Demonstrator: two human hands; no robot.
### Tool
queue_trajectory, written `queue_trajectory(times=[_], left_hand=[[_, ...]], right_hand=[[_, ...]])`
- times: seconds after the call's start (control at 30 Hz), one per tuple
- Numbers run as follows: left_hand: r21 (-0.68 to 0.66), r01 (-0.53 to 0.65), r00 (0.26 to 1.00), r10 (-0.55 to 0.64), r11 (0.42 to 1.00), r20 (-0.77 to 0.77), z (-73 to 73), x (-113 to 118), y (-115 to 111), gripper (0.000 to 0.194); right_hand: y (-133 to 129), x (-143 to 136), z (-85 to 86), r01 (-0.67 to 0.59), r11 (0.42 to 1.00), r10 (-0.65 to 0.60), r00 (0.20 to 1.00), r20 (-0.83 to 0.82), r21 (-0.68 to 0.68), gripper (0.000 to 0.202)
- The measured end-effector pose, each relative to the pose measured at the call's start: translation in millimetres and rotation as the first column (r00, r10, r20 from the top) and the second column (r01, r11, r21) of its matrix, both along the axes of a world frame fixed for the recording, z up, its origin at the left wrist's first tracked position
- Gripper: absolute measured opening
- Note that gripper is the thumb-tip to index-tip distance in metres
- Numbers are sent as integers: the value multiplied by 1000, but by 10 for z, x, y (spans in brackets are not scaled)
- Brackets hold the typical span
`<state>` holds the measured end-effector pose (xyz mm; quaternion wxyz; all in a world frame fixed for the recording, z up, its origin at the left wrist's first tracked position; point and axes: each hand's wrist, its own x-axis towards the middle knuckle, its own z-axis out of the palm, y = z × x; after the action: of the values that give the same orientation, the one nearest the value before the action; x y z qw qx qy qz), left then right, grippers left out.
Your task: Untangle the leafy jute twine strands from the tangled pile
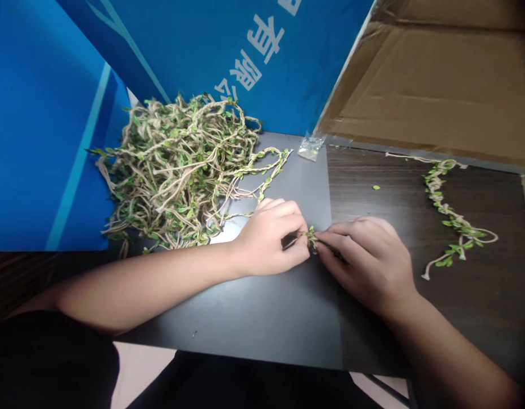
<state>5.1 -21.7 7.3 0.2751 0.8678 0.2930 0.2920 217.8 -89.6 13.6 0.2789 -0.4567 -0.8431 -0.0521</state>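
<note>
Hands (312, 241) near each other; fingers pinched; forearms angled inward

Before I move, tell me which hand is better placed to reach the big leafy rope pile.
Left, most likely. The left hand sits close beside the rope pile, while the right hand is farther off and would have to cross past it.

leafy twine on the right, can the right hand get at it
Probably yes: nothing stands between the right hand and the leafy twine, though that grip is busy with a small leafy sprig.
</note>
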Motion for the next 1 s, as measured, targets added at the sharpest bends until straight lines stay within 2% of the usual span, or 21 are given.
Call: queue_trajectory(times=[0.17,0.4,0.53,0.63,0.73,0.87,1.0], left_hand=[[-24,8,1000,-8,1000,3,7,3,6,15],[-100,28,997,-20,995,80,-3,2,30,15],[-180,29,992,-6,983,128,6,-1,52,13],[-240,8,989,28,971,147,23,-7,73,13],[-284,-7,982,60,959,179,36,-16,101,15],[-293,-37,965,111,955,238,42,-31,154,14],[-329,-85,957,168,941,235,41,-46,199,13]], right_hand=[[-3,16,6,10,1000,-10,1000,1,-21,12],[15,18,-22,-25,1000,25,999,20,-6,24],[64,-1,6,-57,998,57,992,115,2,13],[146,-23,48,-43,998,48,991,122,-49,4],[284,-26,86,-63,991,67,997,26,-115,3],[514,7,126,-195,951,134,959,-251,-238,8],[683,24,82,-255,878,40,882,-470,-405,6]])
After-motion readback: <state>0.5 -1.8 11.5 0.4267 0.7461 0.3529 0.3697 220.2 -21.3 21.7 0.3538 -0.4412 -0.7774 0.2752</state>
